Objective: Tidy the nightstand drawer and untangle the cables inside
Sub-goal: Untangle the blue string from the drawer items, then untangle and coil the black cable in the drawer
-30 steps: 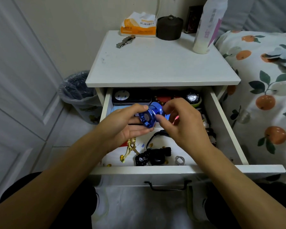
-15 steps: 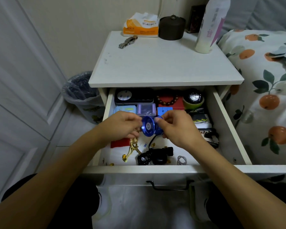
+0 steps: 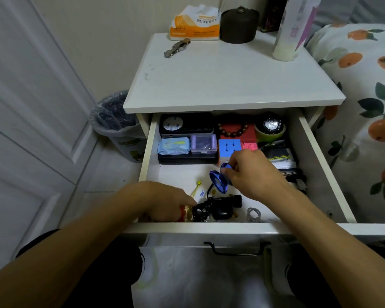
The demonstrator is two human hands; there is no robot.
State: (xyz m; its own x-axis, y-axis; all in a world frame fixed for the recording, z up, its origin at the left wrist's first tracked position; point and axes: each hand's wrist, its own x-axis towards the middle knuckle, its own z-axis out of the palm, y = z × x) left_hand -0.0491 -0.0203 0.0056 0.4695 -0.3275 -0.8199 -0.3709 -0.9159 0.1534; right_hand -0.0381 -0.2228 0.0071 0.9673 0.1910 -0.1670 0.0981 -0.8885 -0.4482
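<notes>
Your right hand (image 3: 251,174) pinches the blue yo-yo (image 3: 220,180) mid-drawer (image 3: 316,161); your left hand (image 3: 162,201) grips a red-and-gold trinket (image 3: 185,214) (near edge) beside the black cables (image 3: 211,210).

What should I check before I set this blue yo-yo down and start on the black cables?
1. Right hand holds blue yo-yo securely: ok.
2. Yo-yo string clear of black cable bundle: cannot tell.
3. Bare drawer floor to park the yo-yo: ok.
4. Left hand free for cables: not ok, it grips a red and gold item.
5. Drawer pulled open enough: ok.
</notes>
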